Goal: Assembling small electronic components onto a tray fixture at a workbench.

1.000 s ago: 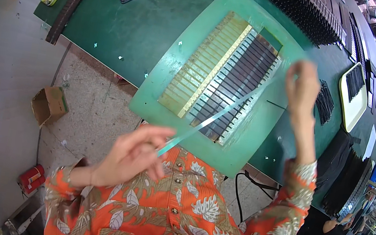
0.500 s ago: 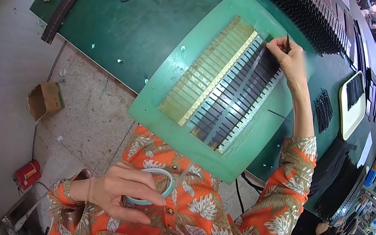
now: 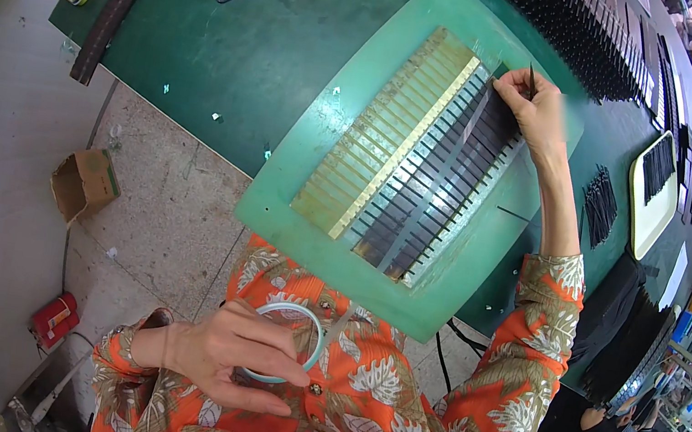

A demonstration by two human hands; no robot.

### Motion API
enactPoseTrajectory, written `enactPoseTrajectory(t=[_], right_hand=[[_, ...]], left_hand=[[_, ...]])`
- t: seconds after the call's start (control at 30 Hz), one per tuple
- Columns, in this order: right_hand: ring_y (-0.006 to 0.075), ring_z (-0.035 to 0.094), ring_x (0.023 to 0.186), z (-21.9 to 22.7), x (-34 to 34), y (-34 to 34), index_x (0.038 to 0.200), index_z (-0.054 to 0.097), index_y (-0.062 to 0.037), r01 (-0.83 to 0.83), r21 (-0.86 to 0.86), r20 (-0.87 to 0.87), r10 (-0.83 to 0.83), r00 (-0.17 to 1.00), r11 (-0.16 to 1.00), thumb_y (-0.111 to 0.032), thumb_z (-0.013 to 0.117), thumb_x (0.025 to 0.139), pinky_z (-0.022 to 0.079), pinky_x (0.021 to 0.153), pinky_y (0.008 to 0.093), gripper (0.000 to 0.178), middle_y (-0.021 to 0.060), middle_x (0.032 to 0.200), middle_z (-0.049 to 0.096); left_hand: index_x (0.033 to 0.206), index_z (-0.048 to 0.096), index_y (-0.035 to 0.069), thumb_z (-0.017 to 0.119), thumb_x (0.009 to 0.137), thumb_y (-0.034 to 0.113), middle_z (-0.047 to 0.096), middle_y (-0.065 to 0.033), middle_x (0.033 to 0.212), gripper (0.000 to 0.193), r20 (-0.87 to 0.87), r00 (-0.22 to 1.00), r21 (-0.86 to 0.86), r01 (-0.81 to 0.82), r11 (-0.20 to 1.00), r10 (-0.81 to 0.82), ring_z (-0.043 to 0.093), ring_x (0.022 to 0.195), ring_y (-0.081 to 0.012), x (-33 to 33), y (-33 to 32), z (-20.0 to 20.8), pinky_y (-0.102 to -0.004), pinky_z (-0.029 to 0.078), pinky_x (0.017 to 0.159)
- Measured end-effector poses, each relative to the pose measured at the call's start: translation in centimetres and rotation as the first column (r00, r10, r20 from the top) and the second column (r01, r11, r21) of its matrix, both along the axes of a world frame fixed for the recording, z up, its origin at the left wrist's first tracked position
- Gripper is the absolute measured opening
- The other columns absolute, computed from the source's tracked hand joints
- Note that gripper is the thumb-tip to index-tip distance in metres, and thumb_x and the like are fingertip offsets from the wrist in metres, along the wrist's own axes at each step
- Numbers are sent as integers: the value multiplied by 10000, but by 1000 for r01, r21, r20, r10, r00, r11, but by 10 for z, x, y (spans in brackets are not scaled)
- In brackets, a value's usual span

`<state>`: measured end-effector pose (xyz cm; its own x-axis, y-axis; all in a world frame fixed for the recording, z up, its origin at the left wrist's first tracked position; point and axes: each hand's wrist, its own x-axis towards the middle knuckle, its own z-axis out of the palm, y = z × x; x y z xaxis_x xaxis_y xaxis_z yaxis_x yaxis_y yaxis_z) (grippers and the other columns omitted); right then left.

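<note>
Tape roll (image 3: 318,341) is in my left hand's (image 3: 234,354) grip. The tape (image 3: 437,183) was in the air; now it seems to lie across the black strips (image 3: 477,167) on the green board (image 3: 304,241), joining them. Farther, my right hand (image 3: 537,118) is at their end, gripping a dark stick (image 3: 532,79).

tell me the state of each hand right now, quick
Left hand: closed around a pale blue-green, ring-shaped tape roll.
Right hand: closed on a slim, dark, pointed tool, at the far end of a dark slatted panel.
</note>
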<state>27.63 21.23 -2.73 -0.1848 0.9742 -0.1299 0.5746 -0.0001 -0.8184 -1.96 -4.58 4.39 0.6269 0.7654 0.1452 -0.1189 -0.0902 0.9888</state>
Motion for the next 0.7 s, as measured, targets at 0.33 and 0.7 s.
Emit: enactPoseTrajectory(t=[0.33, 0.7], right_hand=[[59, 439, 639, 0, 6, 13, 797, 562, -9, -156, -5, 143, 155, 978, 988, -143, 656, 803, 358, 566, 213, 164, -35, 715, 520], [87, 439, 636, 4, 0, 2, 875, 576, -14, 40, 35, 168, -46, 985, 999, -103, 632, 791, 363, 559, 247, 134, 20, 709, 518]], left_hand=[[928, 654, 41, 761, 707, 161, 586, -46, 779, 273, -23, 995, 20, 101, 995, -100, 566, 554, -179, 2, 7, 3, -269, 443, 467], [924, 658, 40, 764, 700, 161, 584, -46, 775, 276, -15, 995, 31, 98, 995, -97, 554, 534, -175, 0, 12, 2, -269, 431, 456]])
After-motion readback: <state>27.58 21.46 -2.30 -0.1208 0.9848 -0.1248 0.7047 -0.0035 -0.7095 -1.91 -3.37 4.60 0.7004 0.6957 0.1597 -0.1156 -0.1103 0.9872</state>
